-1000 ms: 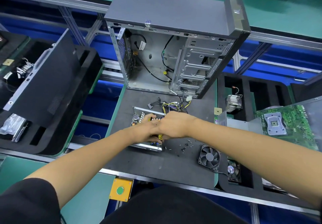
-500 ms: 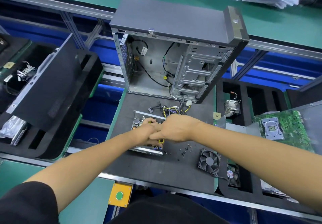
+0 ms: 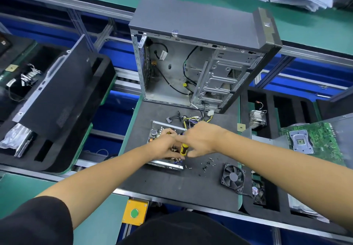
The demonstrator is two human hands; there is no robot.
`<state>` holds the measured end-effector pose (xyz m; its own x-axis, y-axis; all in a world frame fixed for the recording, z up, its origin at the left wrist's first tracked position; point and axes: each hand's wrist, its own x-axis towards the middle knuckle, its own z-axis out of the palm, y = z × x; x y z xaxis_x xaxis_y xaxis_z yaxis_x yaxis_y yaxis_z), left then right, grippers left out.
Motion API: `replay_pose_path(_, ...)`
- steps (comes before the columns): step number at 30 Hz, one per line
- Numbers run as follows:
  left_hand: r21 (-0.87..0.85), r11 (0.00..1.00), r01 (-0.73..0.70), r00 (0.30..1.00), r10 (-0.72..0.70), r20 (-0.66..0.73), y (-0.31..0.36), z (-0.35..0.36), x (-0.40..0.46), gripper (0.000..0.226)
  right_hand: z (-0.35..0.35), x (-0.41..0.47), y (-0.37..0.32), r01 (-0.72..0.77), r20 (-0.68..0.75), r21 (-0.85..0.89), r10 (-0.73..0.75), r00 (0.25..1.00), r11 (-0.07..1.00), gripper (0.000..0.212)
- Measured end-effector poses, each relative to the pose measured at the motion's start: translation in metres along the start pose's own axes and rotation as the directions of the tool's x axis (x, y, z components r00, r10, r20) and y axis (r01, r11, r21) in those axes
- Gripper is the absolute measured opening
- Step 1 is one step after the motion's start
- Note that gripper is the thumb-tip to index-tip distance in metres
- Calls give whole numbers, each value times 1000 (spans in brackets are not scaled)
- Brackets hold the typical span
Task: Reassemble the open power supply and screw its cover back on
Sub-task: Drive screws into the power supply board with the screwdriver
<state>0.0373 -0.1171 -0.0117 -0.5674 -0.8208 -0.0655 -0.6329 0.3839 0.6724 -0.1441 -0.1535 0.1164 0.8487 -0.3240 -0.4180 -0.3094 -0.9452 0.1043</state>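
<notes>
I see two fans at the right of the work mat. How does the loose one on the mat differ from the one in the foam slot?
The loose case fan lies flat on the black mat, fully in view, its dark hub and blades plain. The slotted fan sits sunk in the foam tray, partly hidden, and its hub bears a pale label. The case fan looks larger. Both are black and face upward.

I am looking down at a dark work mat (image 3: pixel 172 183) that is sitting on a green-edged pallet. An open computer case (image 3: pixel 200 54) is standing upright along its far edge. The open power supply (image 3: pixel 162 165) is lying near the mat's middle, its bundle of wires (image 3: pixel 188 119) trailing toward the case. Small loose screws (image 3: pixel 207 163) are lying scattered just right of it, and a black fan (image 3: pixel 233 178) is resting flat near the right edge.
</notes>
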Motion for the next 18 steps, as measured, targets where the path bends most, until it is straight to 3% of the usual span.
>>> replay_pose_path(4, 128, 989, -77, 994, 67, 81, 2, 0, 0, 45, -12, -3, 8, 203, -25, 0, -203, 979, 979, 38)
replay_pose_path(8, 143, 984, -107, 993, 100, 58, 2, -2, 1, 50, -14, -1, 7, 214, 13, -67, -213, 977, 975, 34)
replay_pose_path(11, 120, 987, -108, 994, 110, -9, 3, 1, 3, 34, -13, 2, 6, 272, 37, -108, -269, 962, 956, 20)
replay_pose_path(13, 96, 991, -97, 994, 100, -32, 1, 4, 3, 31, -15, 4, 5, 285, 28, -73, -284, 958, 956, 17)
replay_pose_path(18, 69, 997, -17, 998, 12, 68, -4, 2, 6, 42, -15, 4, 0, 206, 24, 60, -208, 978, 977, 14)
